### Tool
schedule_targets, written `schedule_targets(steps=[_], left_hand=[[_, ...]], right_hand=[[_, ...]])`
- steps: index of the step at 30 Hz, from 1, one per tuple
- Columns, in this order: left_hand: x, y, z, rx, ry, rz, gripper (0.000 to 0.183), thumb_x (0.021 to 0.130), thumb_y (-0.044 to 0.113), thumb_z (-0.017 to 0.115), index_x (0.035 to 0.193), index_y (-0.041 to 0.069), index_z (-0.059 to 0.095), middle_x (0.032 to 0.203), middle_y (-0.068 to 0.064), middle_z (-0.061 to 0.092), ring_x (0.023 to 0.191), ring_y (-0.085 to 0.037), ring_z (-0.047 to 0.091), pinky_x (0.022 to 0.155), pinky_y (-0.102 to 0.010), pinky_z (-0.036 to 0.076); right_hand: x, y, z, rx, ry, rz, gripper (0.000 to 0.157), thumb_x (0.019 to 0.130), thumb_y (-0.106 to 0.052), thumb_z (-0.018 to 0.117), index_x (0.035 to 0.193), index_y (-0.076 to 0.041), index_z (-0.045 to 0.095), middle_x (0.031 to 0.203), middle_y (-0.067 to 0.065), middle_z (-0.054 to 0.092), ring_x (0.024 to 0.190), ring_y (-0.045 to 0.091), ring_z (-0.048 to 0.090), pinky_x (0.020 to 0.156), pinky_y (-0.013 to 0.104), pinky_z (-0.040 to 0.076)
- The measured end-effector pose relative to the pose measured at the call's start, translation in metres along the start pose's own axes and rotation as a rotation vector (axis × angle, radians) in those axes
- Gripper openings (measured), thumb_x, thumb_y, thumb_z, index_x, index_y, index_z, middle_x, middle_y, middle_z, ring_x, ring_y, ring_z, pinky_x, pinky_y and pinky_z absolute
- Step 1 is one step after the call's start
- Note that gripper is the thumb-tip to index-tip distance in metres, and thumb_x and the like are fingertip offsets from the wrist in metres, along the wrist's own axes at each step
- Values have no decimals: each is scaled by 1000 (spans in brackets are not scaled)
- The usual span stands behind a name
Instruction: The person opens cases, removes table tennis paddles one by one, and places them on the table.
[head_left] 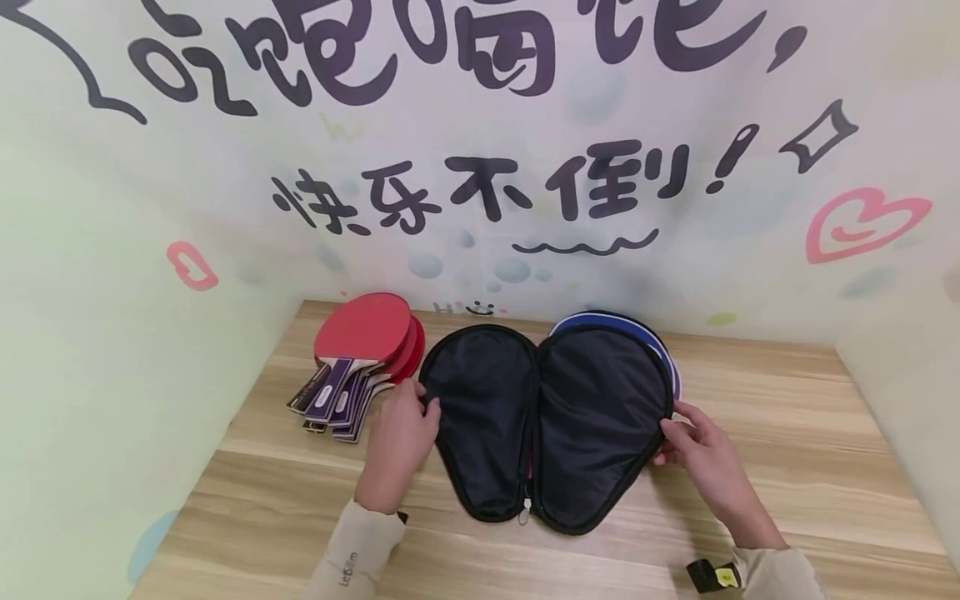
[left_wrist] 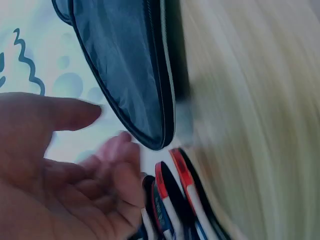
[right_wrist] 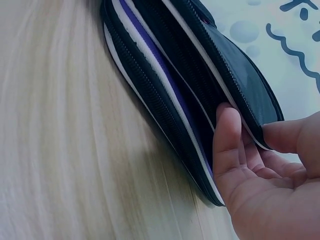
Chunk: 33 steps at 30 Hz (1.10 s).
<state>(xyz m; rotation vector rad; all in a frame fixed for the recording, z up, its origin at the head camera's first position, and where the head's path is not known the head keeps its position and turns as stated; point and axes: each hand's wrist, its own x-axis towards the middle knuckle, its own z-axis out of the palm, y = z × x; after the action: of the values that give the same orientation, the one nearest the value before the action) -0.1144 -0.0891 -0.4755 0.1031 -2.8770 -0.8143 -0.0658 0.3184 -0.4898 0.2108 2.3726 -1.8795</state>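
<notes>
A black zippered table tennis paddle case (head_left: 603,425) lies spread in two halves on the table. A blue edge with white trim shows behind its right half. In the right wrist view, my right hand (right_wrist: 270,180) pinches the upper layer's rim, thumb outside and fingers inside the opening. That same right hand (head_left: 701,450) is at the right edge in the head view. My left hand (head_left: 401,442) is by the left half's edge. From the left wrist, the left hand's (left_wrist: 75,185) thumb and loosely bent fingers stand apart, with nothing between them.
Several red table tennis paddles (head_left: 363,333) with purple handles are stacked left of the case, close to my left hand. A wall with printed dark lettering (head_left: 487,187) rises behind the wooden table (head_left: 787,433). A zipper pull (head_left: 527,504) hangs at the case's front middle.
</notes>
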Motion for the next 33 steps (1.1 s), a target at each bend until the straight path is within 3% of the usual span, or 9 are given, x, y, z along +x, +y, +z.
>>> schedule_targets(steps=[5, 10, 20, 26, 33], left_hand=[[-2, -1, 7, 35, -74, -107, 25, 95, 30, 66, 90, 6, 59, 79, -13, 64, 74, -33, 65, 62, -44, 50], [-5, -3, 13, -32, -143, -188, 33, 95, 33, 66, 104, 4, 53, 91, -16, 64, 79, -32, 65, 66, -46, 52], [-9, -6, 23, -162, -109, -223, 35, 95, 26, 68, 112, 6, 45, 108, -20, 59, 97, -37, 61, 85, -49, 50], [-13, 2, 8, -212, 17, -134, 33, 95, 20, 67, 108, 5, 41, 98, -18, 53, 88, -35, 56, 76, -43, 45], [-27, 37, -17, -297, 157, 97, 26, 92, 12, 69, 96, 5, 44, 94, -11, 46, 79, -21, 48, 71, -32, 42]], right_hand=[[0, 2, 1, -15, 1, 9, 60, 108, -24, 51, 154, 7, 28, 87, -14, 68, 73, 8, 68, 71, 24, 59], [-1, 2, 1, -32, 13, 8, 58, 108, -24, 50, 153, 7, 29, 86, -14, 68, 71, 9, 68, 71, 24, 59], [-1, 1, 5, 5, 14, 0, 57, 107, -22, 51, 151, 8, 30, 85, -15, 69, 70, 8, 68, 69, 24, 59], [0, 1, 6, -13, 9, -1, 57, 108, -22, 50, 152, 8, 29, 86, -15, 69, 71, 9, 68, 70, 24, 59], [0, 2, 5, -20, 12, 0, 58, 108, -23, 49, 153, 8, 27, 87, -16, 69, 71, 8, 67, 70, 24, 58]])
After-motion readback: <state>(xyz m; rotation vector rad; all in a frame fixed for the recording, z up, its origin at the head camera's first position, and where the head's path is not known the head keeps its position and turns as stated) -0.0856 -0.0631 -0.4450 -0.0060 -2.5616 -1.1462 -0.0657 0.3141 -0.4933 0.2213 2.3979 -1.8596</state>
